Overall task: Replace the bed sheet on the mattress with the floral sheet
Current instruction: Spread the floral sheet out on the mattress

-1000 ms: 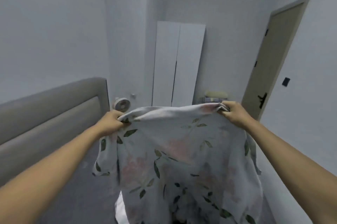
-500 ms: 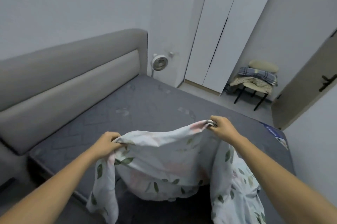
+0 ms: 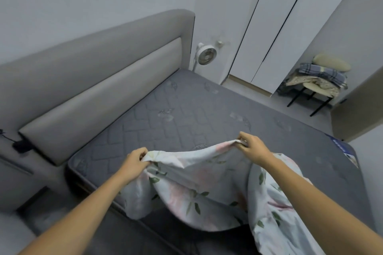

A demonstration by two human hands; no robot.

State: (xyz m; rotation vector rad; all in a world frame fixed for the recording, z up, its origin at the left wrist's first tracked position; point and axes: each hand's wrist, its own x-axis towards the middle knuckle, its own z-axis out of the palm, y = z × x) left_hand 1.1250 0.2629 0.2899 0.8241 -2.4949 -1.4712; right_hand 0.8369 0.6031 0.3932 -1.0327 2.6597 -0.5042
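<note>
pinching the top edge of the pale cotton sheet with its pink flowers and green leaves (image 3: pixel 199 180), the left hand (image 3: pixel 134 163) has its grip closed tight round one bunched corner, and the right hand (image 3: pixel 253 148) has its grip closed on the edge further along, fingers curled over the cloth. between the two hands the edge sags in a shallow curve. below them the floral sheet hangs and billows over the near side of the bed, with a loose fold trailing down under the right forearm.

beyond the cloth lies the dark grey quilted mattress (image 3: pixel 186 113), bare, no old sheet on it, so the stripping looks done and the step in hand is spreading the new one. a grey padded headboard (image 3: pixel 99 80) runs along the left side. a small white fan (image 3: pixel 206 56) stands at the far corner, beside tall white wardrobe doors (image 3: pixel 269 26), and a black-legged stool piled with folded bedding (image 3: pixel 319 82) sits by the wall.

the next move likely calls for throwing the cloth forward across the mattress, keeping both grips on, then finding the corners.
</note>
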